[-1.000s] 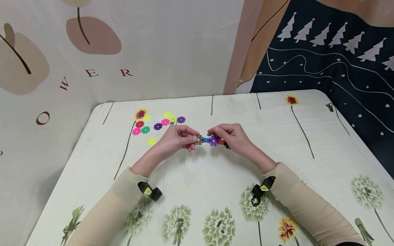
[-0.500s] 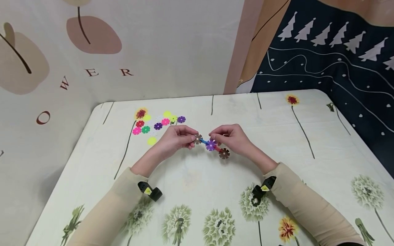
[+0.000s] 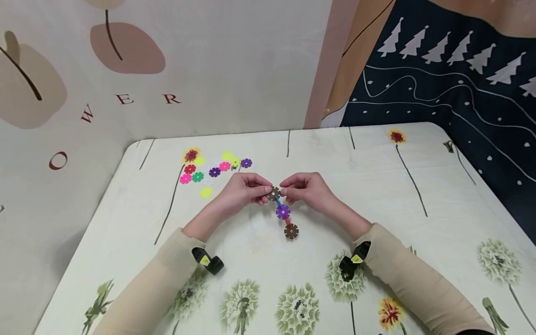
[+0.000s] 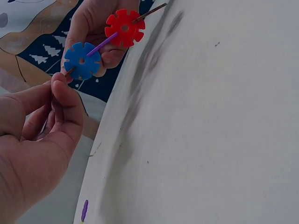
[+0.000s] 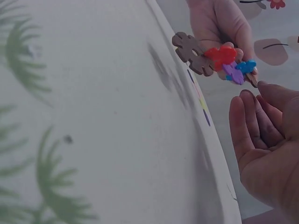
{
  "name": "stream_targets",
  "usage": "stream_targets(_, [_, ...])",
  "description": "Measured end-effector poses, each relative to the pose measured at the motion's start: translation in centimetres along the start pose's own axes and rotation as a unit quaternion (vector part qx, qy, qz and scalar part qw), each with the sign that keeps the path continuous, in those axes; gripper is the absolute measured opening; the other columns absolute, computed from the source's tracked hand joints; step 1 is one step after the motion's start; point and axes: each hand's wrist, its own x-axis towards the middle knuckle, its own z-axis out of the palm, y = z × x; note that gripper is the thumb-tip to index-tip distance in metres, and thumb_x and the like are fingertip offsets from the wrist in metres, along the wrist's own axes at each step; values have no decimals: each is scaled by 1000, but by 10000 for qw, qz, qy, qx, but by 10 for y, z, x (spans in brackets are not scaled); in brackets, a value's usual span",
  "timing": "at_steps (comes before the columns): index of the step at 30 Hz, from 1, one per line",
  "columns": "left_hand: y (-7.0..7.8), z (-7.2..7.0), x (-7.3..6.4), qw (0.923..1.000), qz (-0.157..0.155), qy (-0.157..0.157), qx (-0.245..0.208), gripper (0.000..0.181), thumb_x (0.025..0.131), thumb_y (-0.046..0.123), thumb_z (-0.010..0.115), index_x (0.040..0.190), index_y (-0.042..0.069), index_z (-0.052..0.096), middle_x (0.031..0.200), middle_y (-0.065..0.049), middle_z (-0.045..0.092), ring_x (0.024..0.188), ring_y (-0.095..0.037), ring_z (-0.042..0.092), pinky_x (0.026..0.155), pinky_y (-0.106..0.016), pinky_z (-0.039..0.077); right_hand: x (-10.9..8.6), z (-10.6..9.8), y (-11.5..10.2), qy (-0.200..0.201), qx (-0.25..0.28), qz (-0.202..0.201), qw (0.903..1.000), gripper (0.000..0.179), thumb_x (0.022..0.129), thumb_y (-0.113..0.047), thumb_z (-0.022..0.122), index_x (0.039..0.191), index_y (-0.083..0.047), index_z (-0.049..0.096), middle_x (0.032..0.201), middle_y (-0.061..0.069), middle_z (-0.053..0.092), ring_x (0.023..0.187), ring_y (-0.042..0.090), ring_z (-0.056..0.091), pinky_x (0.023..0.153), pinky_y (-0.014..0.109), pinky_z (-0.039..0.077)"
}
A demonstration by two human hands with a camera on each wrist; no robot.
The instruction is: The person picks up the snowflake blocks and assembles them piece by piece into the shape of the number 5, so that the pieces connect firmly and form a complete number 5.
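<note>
Between my two hands hangs a chain of interlocking plastic snowflake discs. A brown disc (image 3: 274, 193) tops it, then come a blue disc (image 4: 83, 67), a purple disc (image 3: 283, 212), a red disc (image 4: 133, 35) and another brown disc (image 3: 291, 231) at the lower end. My left hand (image 3: 246, 189) pinches the top brown disc by its left edge between thumb and fingers. On the opposite edge, the thumb and forefinger of my right hand (image 3: 311, 190) pinch the same disc. Fingertips hide part of its rim in both wrist views.
Loose discs lie on the flower-print tablecloth (image 3: 259, 260) beyond my left hand, among them a red disc (image 3: 190, 169), a green disc (image 3: 198, 177), a dark purple disc (image 3: 215, 172) and a yellow disc (image 3: 206, 192). A printed curtain (image 3: 234, 93) hangs behind the table.
The chain has swung from lying sideways between my hands to hanging toward me. My right hand has left the chain's middle and come to the top brown disc, closer to my left hand.
</note>
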Motion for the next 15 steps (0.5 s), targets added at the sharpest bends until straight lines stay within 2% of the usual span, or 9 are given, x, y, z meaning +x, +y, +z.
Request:
stream_targets(4, [0, 3, 1, 10000, 27, -31, 41, 15, 97, -2, 68, 109, -10, 69, 89, -14, 71, 70, -16, 66, 68, -26, 60, 0, 2, 0, -15, 54, 36, 10000, 20, 94, 3, 70, 112, 12, 69, 90, 16, 75, 69, 18, 72, 72, 40, 64])
stream_targets(10, [0, 5, 2, 9999, 66, -78, 42, 17, 97, -2, 68, 111, -11, 68, 89, -14, 71, 72, -16, 67, 70, -27, 61, -1, 3, 0, 93, -20, 99, 9999, 18, 94, 3, 70, 111, 11, 69, 89, 14, 75, 70, 18, 71, 71, 38, 64])
stream_targets(15, [1, -6, 0, 9995, 63, 85, 309, 25, 98, 1, 67, 118, -15, 64, 98, -26, 69, 75, -17, 68, 74, -30, 62, -2, -1, 0, 215, -39, 163, 9996, 22, 94, 2, 71, 115, 8, 69, 91, 12, 75, 73, 19, 71, 73, 39, 64])
